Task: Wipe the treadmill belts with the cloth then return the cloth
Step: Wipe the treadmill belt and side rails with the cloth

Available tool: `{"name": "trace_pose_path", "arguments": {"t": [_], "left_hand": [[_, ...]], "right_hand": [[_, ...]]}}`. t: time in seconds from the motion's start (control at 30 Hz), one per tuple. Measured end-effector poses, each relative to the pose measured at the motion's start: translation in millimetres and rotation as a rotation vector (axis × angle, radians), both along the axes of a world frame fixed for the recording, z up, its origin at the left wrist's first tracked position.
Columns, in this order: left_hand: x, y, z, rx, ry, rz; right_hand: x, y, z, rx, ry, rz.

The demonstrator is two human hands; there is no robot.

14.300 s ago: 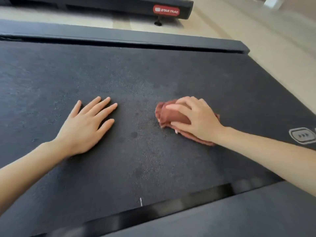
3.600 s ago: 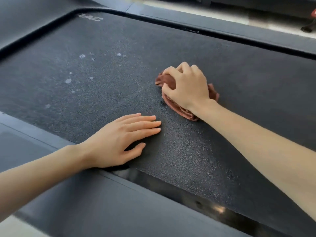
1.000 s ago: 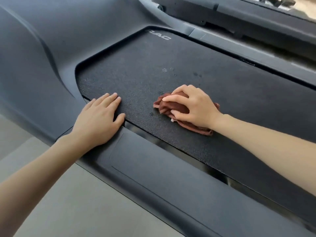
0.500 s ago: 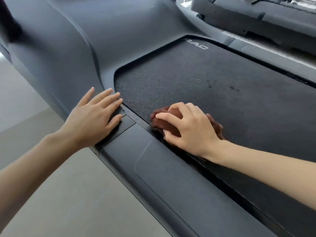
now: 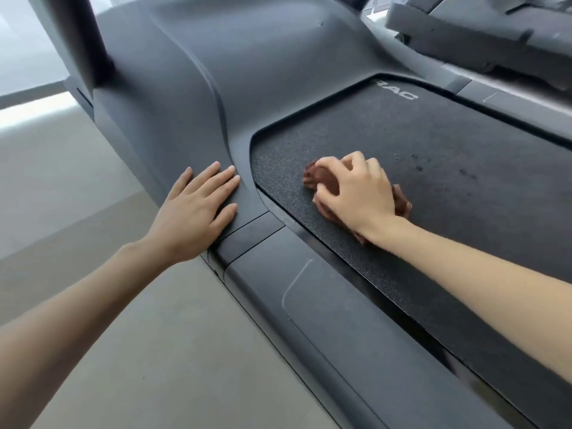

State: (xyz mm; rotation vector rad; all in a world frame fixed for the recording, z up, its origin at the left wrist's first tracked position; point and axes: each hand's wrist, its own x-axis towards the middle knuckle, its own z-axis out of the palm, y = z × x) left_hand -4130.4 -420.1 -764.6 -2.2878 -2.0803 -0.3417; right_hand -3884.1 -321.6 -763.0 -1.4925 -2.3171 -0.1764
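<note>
The right hand (image 5: 360,193) grips the bunched brown cloth (image 5: 325,182) near the treadmill belt (image 5: 464,193)'s front corner, the left hand (image 5: 198,212) lies flat on the motor cover (image 5: 173,97), and hurried strokes could miss dark spots (image 5: 439,168) beyond.

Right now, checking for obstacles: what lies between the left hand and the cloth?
Head view: only the raised edge of the shroud and bare belt separate left hand and cloth.

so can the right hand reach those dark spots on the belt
Probably yes: the right hand grips the cloth on the belt, and the dark spots lie close by with only bare belt between.
</note>
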Motion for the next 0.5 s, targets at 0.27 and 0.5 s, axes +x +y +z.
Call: {"name": "trace_pose_path", "arguments": {"t": [0.27, 0.5], "left_hand": [[11, -8, 2, -0.106, 0.004, -0.018], [51, -3, 9, -0.273, -0.036, -0.136]], "right_hand": [[57, -58, 21, -0.185, -0.040, 0.366], [138, -86, 16, -0.150, 0.031, 0.297]]}}
